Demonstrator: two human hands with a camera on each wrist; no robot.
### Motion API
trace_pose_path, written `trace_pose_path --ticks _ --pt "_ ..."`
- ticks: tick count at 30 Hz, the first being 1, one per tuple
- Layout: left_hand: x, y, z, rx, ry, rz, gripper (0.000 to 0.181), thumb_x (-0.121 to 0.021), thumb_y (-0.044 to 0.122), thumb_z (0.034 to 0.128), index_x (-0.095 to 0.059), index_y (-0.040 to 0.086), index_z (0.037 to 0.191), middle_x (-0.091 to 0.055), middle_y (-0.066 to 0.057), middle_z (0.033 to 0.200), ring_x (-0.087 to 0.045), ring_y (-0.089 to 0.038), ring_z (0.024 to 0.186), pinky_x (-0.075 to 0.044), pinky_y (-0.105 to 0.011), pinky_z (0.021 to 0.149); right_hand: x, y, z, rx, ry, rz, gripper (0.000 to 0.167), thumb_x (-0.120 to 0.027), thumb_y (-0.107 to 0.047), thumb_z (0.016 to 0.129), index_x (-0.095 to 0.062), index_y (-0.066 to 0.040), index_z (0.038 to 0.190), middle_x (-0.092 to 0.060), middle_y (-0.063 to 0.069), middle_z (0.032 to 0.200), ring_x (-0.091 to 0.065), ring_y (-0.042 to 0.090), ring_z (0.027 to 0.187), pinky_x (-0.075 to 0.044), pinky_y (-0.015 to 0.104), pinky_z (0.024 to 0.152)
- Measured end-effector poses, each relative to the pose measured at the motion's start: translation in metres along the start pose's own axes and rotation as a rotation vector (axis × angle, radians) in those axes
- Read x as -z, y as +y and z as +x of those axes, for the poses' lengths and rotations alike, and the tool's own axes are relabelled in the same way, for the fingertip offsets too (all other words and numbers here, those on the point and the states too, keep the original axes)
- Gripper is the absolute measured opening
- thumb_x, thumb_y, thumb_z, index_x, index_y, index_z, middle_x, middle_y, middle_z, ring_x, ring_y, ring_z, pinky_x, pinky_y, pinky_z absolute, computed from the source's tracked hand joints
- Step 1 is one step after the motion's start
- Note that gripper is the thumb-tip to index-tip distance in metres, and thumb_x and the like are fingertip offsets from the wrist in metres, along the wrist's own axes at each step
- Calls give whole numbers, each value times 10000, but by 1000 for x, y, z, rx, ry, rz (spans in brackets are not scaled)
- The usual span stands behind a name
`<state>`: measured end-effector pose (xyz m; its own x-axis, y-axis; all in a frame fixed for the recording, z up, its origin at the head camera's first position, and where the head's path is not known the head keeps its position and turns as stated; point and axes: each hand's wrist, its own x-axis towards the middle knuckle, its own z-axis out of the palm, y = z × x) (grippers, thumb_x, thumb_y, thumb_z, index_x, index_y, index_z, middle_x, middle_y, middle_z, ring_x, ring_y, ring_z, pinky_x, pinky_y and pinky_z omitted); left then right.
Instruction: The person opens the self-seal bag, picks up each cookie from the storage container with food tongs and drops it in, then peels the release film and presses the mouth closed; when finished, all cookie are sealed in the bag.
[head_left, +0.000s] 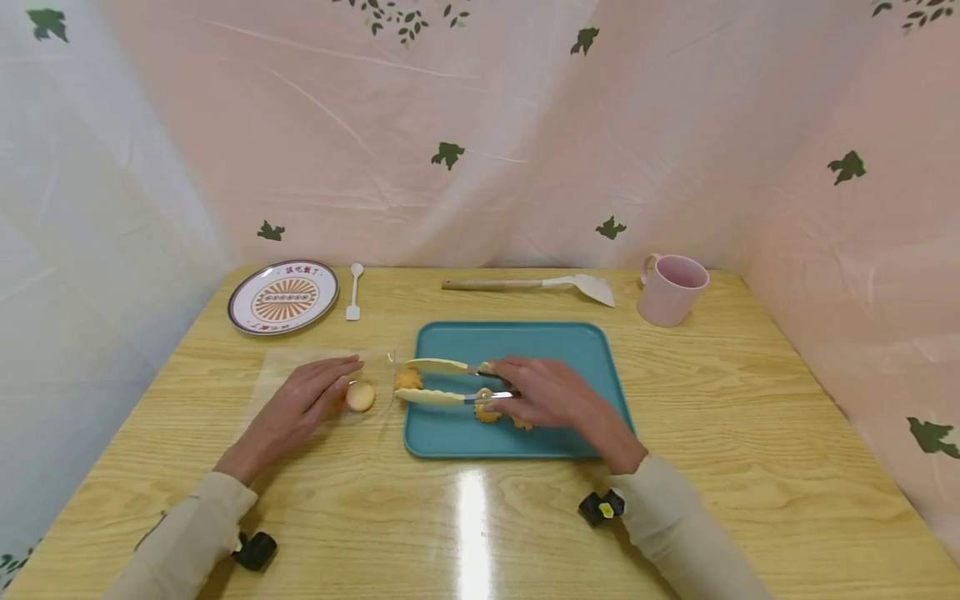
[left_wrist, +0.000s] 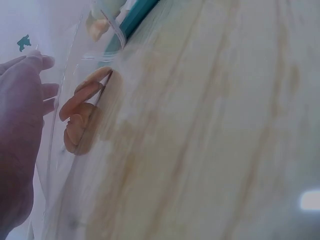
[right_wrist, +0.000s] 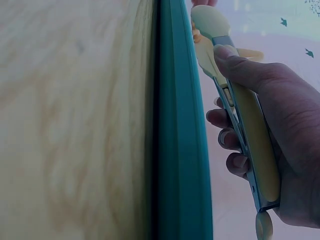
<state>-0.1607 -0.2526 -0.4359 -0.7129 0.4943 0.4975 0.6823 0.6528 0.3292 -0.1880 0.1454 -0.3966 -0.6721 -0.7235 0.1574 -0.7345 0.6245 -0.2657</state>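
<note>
My right hand [head_left: 551, 392] grips a pair of kitchen tongs [head_left: 435, 397] over the teal tray [head_left: 517, 333]. Between the cream tong heads is a golden, scalloped cookie [head_left: 408, 380], at the tray's left edge beside the mouth of a clear plastic bag [head_left: 382, 354]. Extended fingers of my left hand [head_left: 303, 400] touch the bag's film. Inside the bag lie a pale round cookie [head_left: 361, 397] and several more cookies [left_wrist: 80, 107], bunched together in the left wrist view. Another scalloped cookie [head_left: 487, 412] sits on the tray, partly hidden below the tongs.
A patterned plate [head_left: 318, 292] lies at the back left, with a small white spoon [head_left: 354, 292] next to it. Behind the tray lies a wooden-handled spatula [head_left: 495, 285]. A pink mug [head_left: 663, 296] stands at the back right. Fabric walls surround the wooden table [head_left: 712, 400].
</note>
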Motion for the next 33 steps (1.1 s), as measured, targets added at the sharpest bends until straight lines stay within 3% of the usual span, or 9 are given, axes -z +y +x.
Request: trace_pose_path --ticks 4,22,33 --pt "1 0 0 4 -12 7 428 -626 -19 1005 -620 76 1422 -619 -133 1419 -549 -363 1302 -350 -365 1150 -2 -3 7 1 -10 18 457 -711 -450 981 -671 -87 1256 -619 -37 936 -564 81 706 -506 316 620" --pt "2 1 0 40 -33 6 413 -608 22 1031 -611 93 1438 -605 -118 1440 -535 -356 1323 -358 -421 1148 -9 -16 32 12 -79 49 592 -687 -477 990 -622 -49 1395 -675 49 1144 -641 160 863 -544 370 724" --pt "1 0 -1 14 -10 11 431 -622 -18 1006 -614 71 1428 -614 -130 1428 -551 -364 1301 -366 -398 1143 -14 -24 47 6 -116 63 604 -665 -486 1003 -596 -70 1435 -664 62 1233 -651 190 954 -539 397 782"
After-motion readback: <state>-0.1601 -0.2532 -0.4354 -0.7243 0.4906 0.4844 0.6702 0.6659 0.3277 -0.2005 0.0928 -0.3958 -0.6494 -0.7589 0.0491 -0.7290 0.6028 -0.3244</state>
